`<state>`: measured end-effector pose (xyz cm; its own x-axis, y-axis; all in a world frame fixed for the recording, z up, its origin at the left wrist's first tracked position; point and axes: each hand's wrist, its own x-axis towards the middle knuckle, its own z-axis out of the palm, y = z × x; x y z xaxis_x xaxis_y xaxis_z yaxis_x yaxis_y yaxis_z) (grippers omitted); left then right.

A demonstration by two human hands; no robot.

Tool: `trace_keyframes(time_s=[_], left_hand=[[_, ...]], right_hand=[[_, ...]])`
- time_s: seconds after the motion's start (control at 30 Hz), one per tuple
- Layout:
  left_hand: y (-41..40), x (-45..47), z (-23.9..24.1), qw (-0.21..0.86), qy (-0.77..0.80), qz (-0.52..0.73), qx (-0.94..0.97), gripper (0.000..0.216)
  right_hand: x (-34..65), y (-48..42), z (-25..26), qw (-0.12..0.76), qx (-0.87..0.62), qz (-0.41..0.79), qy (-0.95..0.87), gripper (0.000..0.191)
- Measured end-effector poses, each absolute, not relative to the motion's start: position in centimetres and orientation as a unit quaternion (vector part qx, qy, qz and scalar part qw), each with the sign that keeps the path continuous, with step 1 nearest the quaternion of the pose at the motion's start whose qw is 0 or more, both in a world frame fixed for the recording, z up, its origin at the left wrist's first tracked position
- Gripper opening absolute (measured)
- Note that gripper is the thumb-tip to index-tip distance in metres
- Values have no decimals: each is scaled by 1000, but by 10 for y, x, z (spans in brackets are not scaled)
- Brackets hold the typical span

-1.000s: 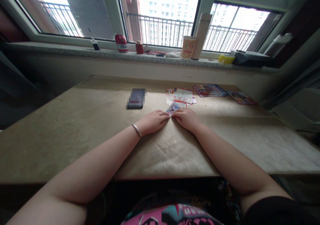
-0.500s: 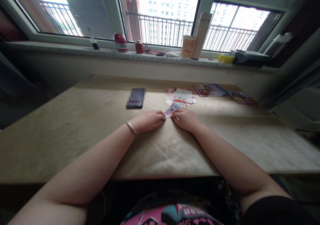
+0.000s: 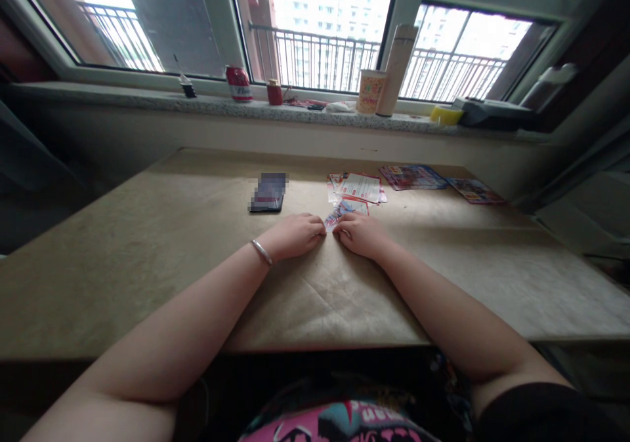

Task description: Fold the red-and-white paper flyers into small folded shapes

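Observation:
My left hand (image 3: 295, 234), with a silver bangle on its wrist, rests on the brown table (image 3: 147, 252) with fingers curled onto the near edge of a small colourful printed paper (image 3: 344, 209). My right hand (image 3: 361, 233) sits beside it, its fingertips pinched on the same paper from the right. Both hands meet at the middle of the table. Just beyond the paper lies a small pile of similar printed leaflets (image 3: 361, 186).
A dark phone (image 3: 268, 193) lies left of the leaflets. More colourful leaflets (image 3: 412, 177) lie at the far right. On the window sill (image 3: 123, 100) stand a red can (image 3: 239, 84), a paper cup (image 3: 371, 92), a tall flask (image 3: 396, 60) and a yellow tape roll (image 3: 445, 115).
Both hands have slid a little away from me with the small paper; the paper now lies closer to the leaflet pile.

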<state>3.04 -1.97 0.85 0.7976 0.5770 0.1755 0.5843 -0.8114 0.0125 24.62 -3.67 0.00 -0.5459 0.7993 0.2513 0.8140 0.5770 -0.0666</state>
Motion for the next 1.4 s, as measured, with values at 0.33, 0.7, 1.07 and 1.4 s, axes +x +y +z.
trace_keyframes(time_s=[0.33, 0.7, 1.07, 1.4], left_hand=[[-15, 19, 18, -13, -322, -71, -944, 35], [-17, 19, 23, -23, -321, -62, -945, 37], [-16, 18, 22, -36, -316, -78, -945, 36], [-14, 16, 21, -42, -318, -67, -945, 33]], right_hand=[[258, -33, 3, 118, -500, -28, -857, 26], [280, -29, 7, 104, -527, -37, -842, 26], [298, -26, 12, 77, -575, -48, -813, 25], [305, -28, 17, 65, -591, -53, -802, 25]])
